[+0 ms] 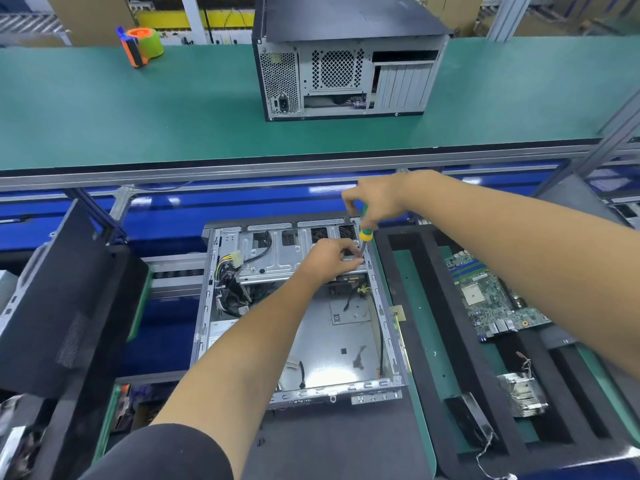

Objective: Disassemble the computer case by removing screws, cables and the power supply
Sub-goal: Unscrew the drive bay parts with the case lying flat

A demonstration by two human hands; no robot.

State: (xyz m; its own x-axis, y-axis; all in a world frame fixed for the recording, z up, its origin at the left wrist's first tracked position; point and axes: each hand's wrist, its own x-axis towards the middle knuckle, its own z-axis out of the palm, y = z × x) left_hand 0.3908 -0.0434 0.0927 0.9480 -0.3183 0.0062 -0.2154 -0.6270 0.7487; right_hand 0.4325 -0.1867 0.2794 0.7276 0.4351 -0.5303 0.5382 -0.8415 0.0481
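Right hand [375,202] grips screwdriver [364,237] (upright) over open case [298,341].

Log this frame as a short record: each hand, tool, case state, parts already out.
right hand: grips the screwdriver from above
left hand: fingers at the screwdriver tip, on the drive cage
case: open, lying flat, cables inside at left
parts out: motherboard and heatsink on the tray at right
second case: closed, on the far bench
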